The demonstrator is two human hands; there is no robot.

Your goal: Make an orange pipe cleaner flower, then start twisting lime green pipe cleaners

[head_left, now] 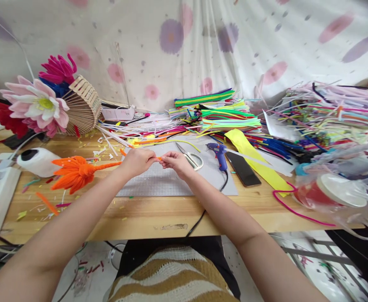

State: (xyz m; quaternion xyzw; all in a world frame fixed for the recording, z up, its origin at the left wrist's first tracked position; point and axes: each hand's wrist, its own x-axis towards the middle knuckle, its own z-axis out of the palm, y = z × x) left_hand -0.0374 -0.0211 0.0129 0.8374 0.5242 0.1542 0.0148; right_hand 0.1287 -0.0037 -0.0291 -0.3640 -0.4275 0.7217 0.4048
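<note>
An orange chenille-stem flower (76, 173) lies sideways on the left, its fuzzy orange stem (108, 166) running right toward my hands. My left hand (139, 162) is closed around the stem above the grey cutting mat (171, 188). Fingertip to fingertip with it, my right hand (178, 164) pinches the orange end that shows between the hands. Just beyond my right hand rest scissors (194, 160) with pale handles. A blue glue gun (219, 156) sits on the mat's right side, its black cord trailing over the table's front edge.
Bundles of colourful pipe cleaners (230, 119) are heaped along the back, with another large heap (337, 113) at right. A phone (244, 168), yellow strip (253, 157) and bagged red cup (316, 191) lie rightward. A white spool (42, 162) and basket (81, 105) of fuzzy flowers stand left.
</note>
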